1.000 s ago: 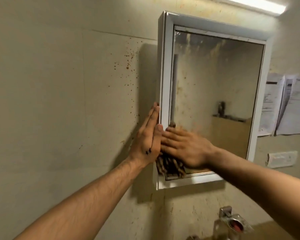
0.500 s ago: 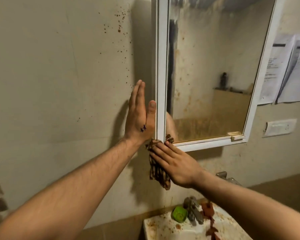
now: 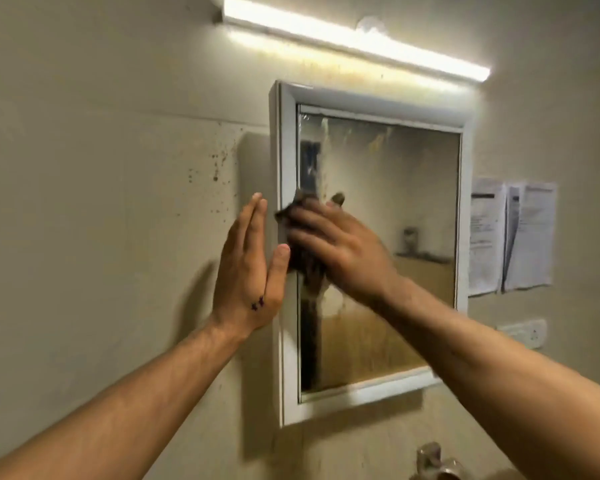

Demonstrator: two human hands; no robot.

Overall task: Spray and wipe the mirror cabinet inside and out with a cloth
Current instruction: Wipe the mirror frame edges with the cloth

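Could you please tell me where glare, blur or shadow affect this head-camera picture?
Head view: the tube light blooms into glare above the mirror cabinet; the right hand and cloth are motion-blurred; the left hand casts a soft shadow on the wall.

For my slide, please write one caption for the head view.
The right hand presses a dark cloth on the mirror cabinet; the flat left hand touches its side.

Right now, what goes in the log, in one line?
step: outside wipe | right hand: presses cloth on mirror cabinet, left edge | left hand: flat against its side
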